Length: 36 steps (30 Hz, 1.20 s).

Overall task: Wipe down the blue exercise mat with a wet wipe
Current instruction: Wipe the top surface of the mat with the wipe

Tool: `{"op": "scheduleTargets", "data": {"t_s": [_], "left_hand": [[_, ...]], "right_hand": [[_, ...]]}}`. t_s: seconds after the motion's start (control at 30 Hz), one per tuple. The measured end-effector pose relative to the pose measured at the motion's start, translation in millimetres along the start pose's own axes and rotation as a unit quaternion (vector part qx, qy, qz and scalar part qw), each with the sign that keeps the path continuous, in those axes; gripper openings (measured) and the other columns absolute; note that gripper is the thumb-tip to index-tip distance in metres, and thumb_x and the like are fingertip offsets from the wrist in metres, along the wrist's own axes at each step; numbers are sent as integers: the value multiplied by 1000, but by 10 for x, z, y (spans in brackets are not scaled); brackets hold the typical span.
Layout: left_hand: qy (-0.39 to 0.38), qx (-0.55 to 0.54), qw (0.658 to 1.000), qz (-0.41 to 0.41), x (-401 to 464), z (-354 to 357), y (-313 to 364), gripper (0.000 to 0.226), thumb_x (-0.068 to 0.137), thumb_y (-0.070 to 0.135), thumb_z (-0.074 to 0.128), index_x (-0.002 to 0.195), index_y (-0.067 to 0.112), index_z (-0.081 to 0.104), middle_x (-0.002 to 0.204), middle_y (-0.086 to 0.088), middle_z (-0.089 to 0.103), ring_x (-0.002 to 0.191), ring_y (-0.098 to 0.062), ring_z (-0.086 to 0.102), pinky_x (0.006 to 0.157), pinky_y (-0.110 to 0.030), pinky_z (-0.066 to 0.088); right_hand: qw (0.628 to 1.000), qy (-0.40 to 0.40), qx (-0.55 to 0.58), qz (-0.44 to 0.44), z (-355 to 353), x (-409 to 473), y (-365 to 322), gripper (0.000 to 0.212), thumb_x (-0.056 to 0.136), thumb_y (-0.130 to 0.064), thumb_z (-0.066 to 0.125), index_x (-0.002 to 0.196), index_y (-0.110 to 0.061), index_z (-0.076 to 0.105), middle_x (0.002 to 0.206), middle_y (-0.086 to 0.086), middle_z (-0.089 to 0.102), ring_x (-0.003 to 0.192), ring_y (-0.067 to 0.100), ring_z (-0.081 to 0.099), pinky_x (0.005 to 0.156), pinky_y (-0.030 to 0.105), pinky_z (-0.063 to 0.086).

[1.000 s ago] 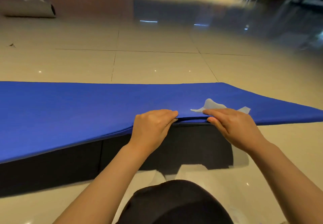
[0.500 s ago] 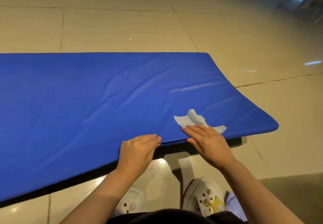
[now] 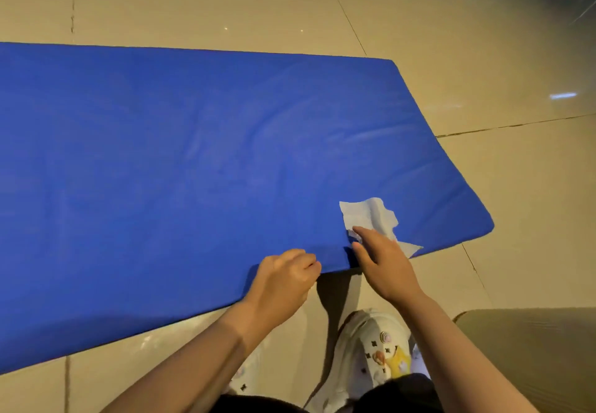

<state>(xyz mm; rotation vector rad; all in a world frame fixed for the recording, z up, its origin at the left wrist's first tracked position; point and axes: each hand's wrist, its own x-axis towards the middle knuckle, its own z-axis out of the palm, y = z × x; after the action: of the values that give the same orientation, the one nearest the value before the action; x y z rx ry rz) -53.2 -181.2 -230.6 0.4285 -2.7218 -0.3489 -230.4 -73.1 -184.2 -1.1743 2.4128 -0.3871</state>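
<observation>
A large rectangular blue padded exercise mat (image 3: 200, 167) lies on a glossy beige tiled floor (image 3: 483, 57). Its long axis runs left to right across the scene, tilted a little so that the right end sits slightly nearer than a square-on view would give; the left end runs out of view, and the rounded right end points toward the right side of the floor. The near long edge slopes from the lower left up to the right corner.

A crumpled white wet wipe (image 3: 371, 217) rests on the mat's top surface near the near right corner, with one flap reaching to the mat's near edge. The right hand (image 3: 382, 264) lies over the near part of the wipe with fingers extended and fairly straight, pressing it against the mat rather than curling round it. The left hand (image 3: 283, 280) is just left of it at the mat's near edge, fingers curled, gripping that edge; the fingertips are hidden under the edge.

Near the person, white clog shoes with small charms (image 3: 374, 348) stand on the floor, just near of the mat. A tan ribbed surface (image 3: 529, 354) sits at the near right.
</observation>
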Motion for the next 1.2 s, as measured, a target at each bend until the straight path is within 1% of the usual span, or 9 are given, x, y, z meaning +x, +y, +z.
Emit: {"op": "scheduleTargets", "data": {"t_s": [0.13,0.23,0.3,0.4,0.5,0.63,0.83,0.97,1.2], "left_hand": [[-84,-25,996,2,-207,311,-107,32,44,13,93,68,24,73,79,7,70,76,-15,67,51,-23,47],[9,-36,995,-89,-346,276,-486,30,90,33,56,101,15,78,114,-6,72,113,-24,61,101,-31,39],[45,-18,982,-181,-509,142,-826,41,98,36,45,116,9,71,129,-13,64,125,-28,52,110,-41,30],[-14,72,949,-306,-858,-86,-1322,50,97,39,40,131,9,62,143,-18,51,135,-37,42,106,-61,26],[-56,89,913,-393,-1183,-204,-1568,61,96,47,31,142,13,52,153,-18,38,143,-36,30,109,-62,15],[-33,83,903,-421,-1283,-122,-1576,59,97,44,30,145,16,48,157,-15,33,147,-32,23,114,-58,7],[-10,76,901,-427,-1270,-116,-1590,58,96,42,33,143,15,51,155,-15,37,146,-33,26,114,-60,8],[-2,87,905,-417,-1266,-113,-1617,57,96,42,33,143,15,50,154,-16,38,146,-33,27,114,-59,9],[-1,90,902,-423,-1268,-101,-1621,59,95,44,32,143,16,52,153,-15,38,145,-34,28,114,-58,8]], "right_hand": [[997,-73,-27,28,457,29,184,38,99,-28,48,135,-21,53,136,-2,57,123,24,53,99,42,43],[995,56,-76,30,662,30,213,32,89,-25,51,119,-21,62,123,-2,62,112,25,57,99,53,35],[986,138,-80,49,720,64,234,32,88,-26,51,117,-19,64,126,2,61,114,26,55,98,50,36],[987,124,-59,82,766,247,342,53,93,-45,41,132,-12,56,144,10,48,132,34,43,108,48,34],[988,63,-87,111,880,364,408,80,89,-67,19,153,-21,30,162,5,19,149,30,13,120,46,3],[991,51,-79,96,1047,350,198,70,93,-60,6,154,-26,10,163,-1,4,152,23,0,120,44,-8],[977,-92,-33,-187,1684,-55,-1163,57,105,-47,7,151,-27,34,162,-6,19,150,20,9,120,42,-6],[965,-117,-35,-231,1714,13,-1235,59,104,-51,8,150,-26,36,160,-4,26,149,19,15,119,42,-3],[983,-50,-147,96,812,819,4,79,86,-68,8,156,-31,1,164,-3,-7,151,27,-4,119,48,-1]]}}
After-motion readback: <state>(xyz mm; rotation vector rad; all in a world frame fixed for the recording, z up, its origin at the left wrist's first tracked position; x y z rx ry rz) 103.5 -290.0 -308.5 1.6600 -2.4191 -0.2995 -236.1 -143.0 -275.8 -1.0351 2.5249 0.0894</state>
